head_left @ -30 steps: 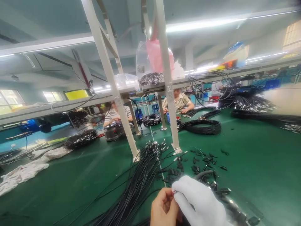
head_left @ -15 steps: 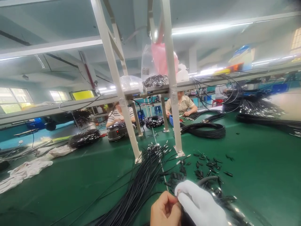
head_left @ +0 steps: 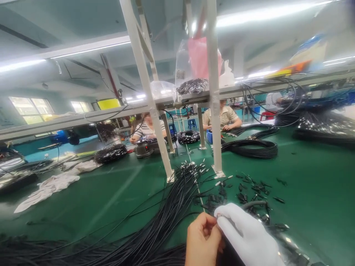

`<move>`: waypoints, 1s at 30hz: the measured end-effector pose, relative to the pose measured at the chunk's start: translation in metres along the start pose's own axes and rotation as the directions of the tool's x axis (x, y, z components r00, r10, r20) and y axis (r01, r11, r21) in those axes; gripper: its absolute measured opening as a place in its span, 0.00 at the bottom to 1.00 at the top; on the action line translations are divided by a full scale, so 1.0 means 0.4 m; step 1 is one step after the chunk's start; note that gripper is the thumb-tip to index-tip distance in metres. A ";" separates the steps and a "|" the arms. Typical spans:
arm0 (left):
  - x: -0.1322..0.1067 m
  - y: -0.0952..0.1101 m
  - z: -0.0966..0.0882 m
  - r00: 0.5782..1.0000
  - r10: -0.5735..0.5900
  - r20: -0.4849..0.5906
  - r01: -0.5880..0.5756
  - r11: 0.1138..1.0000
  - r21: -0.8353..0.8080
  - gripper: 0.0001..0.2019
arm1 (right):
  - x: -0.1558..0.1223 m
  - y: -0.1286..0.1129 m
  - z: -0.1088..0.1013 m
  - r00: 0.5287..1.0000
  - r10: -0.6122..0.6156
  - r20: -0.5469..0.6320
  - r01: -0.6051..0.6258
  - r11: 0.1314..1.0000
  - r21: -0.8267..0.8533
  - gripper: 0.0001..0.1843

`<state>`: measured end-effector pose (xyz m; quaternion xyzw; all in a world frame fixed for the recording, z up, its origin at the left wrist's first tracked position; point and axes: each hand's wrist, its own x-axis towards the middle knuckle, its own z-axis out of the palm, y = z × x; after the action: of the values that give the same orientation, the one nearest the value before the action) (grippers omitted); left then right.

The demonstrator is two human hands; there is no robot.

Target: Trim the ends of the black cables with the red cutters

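Near the bottom centre, my bare left hand (head_left: 203, 236) is closed in a pinch. My right hand (head_left: 246, 232), in a white glove, pinches with thumb and forefinger right beside the left fingertips. Whatever lies between the fingers is small and mostly hidden. A thick bundle of black cables (head_left: 163, 210) with silvery ends runs past on the left, and one cable from it passes up to my left hand. Beyond the hands lie small black plastic pieces (head_left: 216, 199), with more scattered pieces (head_left: 257, 187) to the right. Cables with metal-tipped plugs (head_left: 288, 240) lie right of the glove.
White metal posts (head_left: 217, 147) rise from the green table (head_left: 318, 184) and carry a shelf with plastic bags (head_left: 191, 66). Coiled black cables (head_left: 249, 148) lie further back. Two people in striped shirts (head_left: 226, 116) sit across the table. A white cloth (head_left: 52, 186) lies at left.
The view has tilted down and turned slightly left, so more of the cable bundle shows at lower left. Both hands keep the same pinch, close together.
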<state>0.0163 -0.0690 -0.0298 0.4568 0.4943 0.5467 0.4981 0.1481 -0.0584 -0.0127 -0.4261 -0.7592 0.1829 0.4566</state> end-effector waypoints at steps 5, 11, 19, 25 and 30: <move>-0.013 0.013 0.005 0.999 0.028 -0.035 -0.026 0.998 0.061 0.11 | -0.013 0.005 0.011 0.994 -0.089 -0.059 0.088 0.996 -0.027 0.08; -0.030 0.043 0.005 0.983 0.164 -0.085 -0.140 0.962 0.236 0.10 | -0.011 -0.004 0.003 0.999 -0.043 0.017 0.042 0.997 0.063 0.09; -0.032 0.071 -0.008 0.983 0.184 0.002 -0.172 0.914 0.367 0.07 | 0.028 0.019 0.007 0.909 0.238 0.342 -0.370 0.838 0.400 0.15; -0.011 0.065 -0.022 0.995 -0.072 -0.074 0.072 0.997 -0.008 0.07 | 0.032 0.031 0.005 0.884 0.360 0.297 -0.451 0.823 0.344 0.19; -0.013 0.081 -0.032 0.989 -0.128 -0.079 0.101 0.954 -0.284 0.09 | 0.015 -0.007 0.003 0.934 0.280 0.222 -0.291 0.957 0.016 0.14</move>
<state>0.0010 -0.0759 0.0013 0.3255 0.4617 0.6025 0.5638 0.1443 -0.0548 -0.0082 -0.4981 -0.7300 0.3112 0.3495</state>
